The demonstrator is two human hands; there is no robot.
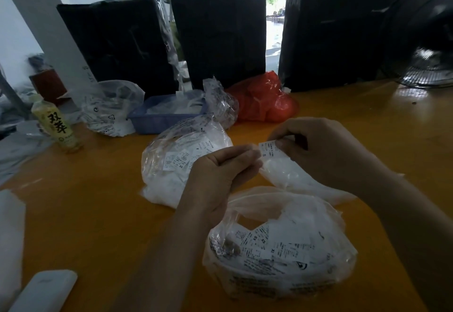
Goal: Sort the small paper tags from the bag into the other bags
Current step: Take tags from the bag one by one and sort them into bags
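Nearest on the orange table [98, 213], at the left edge, lie a white flat device [44, 289] and a white foam-like piece [9, 233]. Right of them sits a thin, crinkled clear bag [282, 250], its mouth open, full of small white printed tags. Above it the two hands meet. The left hand [220, 176] has its fingers curled, fingertips toward the right hand [318, 149], which pinches a small paper tag [268, 148] between thumb and fingers. This tag is rectangular, marked "S", and its long axis runs roughly left to right; whether the left fingers also grip it I cannot tell. Under the tag lies a soft whitish bag [294, 179]. Left of the hands stands a second clear bag of tags [176, 164]. Farther away are a yellow bottle [57, 125], another clear bag [110, 108], a blue plastic tray [166, 118] and a shiny red bag [264, 98]. At the far side three black wrapped boxes [220, 34] form a wall, with a black fan [421, 42] at right.
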